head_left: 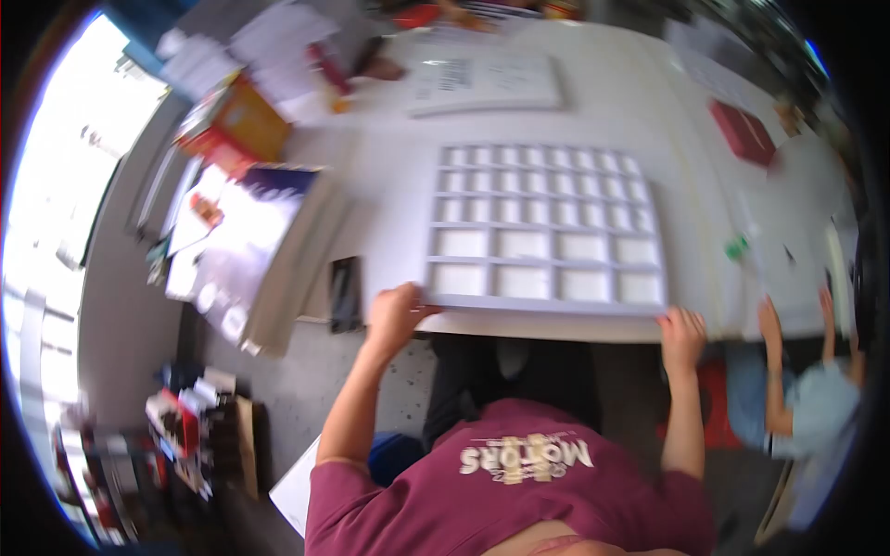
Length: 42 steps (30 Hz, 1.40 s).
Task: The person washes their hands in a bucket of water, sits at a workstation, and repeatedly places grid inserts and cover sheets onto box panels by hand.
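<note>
A white compartment tray (493, 229) lies on the white table in front of me, with rows of small cells at the back and larger square cells at the front. At its front left corner, my left hand (397, 318) is closed on the edge, thumb toward the tray's front side. My right hand (683, 335) has its fingers curled at the front right corner, also on the tray. The undersides of both corners are hidden.
On the white table (389, 204) stand a large white box (491, 83), a stack of papers or booklets (278, 250), an orange carton (236, 120) and a dark phone-like object (346, 292). A red case (742, 132) and a small green item (737, 247) lie rightward, near another person's hands (771, 320).
</note>
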Each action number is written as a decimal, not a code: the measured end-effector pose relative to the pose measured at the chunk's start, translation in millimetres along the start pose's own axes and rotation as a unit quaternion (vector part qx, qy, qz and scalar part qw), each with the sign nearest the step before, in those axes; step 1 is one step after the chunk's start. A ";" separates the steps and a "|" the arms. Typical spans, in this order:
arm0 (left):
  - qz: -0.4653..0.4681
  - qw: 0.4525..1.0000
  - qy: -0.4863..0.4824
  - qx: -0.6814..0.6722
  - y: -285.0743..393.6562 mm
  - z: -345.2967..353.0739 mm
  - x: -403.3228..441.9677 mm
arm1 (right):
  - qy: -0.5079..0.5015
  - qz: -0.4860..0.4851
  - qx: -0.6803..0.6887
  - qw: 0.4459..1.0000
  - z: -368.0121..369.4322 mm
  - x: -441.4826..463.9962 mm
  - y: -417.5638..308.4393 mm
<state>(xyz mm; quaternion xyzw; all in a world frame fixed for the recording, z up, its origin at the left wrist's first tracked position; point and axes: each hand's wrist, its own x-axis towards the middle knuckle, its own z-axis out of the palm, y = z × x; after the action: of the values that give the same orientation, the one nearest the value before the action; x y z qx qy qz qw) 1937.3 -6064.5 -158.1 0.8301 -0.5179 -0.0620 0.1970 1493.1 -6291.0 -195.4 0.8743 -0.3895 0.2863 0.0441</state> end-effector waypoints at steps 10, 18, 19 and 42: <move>-0.066 0.980 0.183 -0.025 -75.9 -57.7 -18.7 | -0.069 0.103 0.004 0.992 -10.6 -9.8 51.5; -0.332 0.828 0.301 0.336 -233.5 -132.8 -106.0 | 0.051 0.095 0.086 0.990 -8.2 18.9 61.9; -0.358 0.827 0.258 0.348 -238.8 -134.3 -115.9 | 0.067 0.073 0.083 0.992 -6.6 23.3 56.4; 0.001 0.862 0.260 0.436 -134.7 -169.7 -54.7 | 0.017 -0.099 0.104 0.989 -21.7 48.6 -28.1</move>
<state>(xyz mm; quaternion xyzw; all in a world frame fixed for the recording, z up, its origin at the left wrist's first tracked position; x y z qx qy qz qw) 2077.0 -5919.6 -61.1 0.8166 -0.4234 0.3882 -0.0577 1528.8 -6296.9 -147.2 0.9033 -0.2682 0.3346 -0.0124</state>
